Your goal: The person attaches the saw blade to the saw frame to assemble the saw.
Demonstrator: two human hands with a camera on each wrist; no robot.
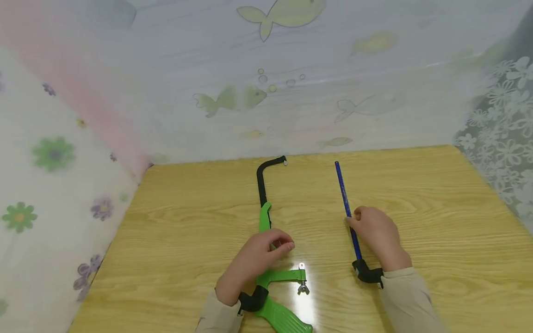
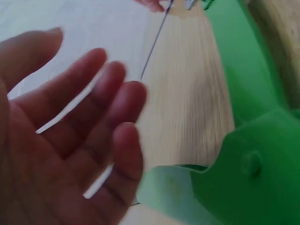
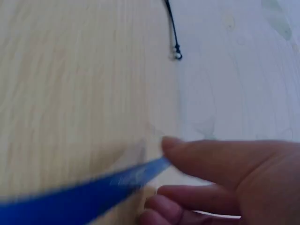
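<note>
A hacksaw frame (image 1: pixel 285 317) lies lengthwise on the table, with a green handle end and a black bent arm (image 1: pixel 261 185) at the far end. A wing nut (image 1: pixel 303 289) and a small metal pin sit on its short green arm. Over the frame's green middle, my left hand (image 1: pixel 255 253) hovers with loosely bent fingers and nothing in them; its palm shows in the left wrist view. To the right, my right hand (image 1: pixel 376 230) pinches a blue hacksaw blade (image 1: pixel 343 187) between thumb and fingers. The blade points away from me, its far part near the table's back.
The wood-grain table (image 1: pixel 200 199) meets a pale wall (image 1: pixel 166 83) printed with fish along its back edge. Flower-patterned sheeting (image 1: pixel 54 199) borders the left side, and white floral lace (image 1: pixel 505 134) hangs at the right. Black camera mounts (image 1: pixel 367 273) sit on both wrists.
</note>
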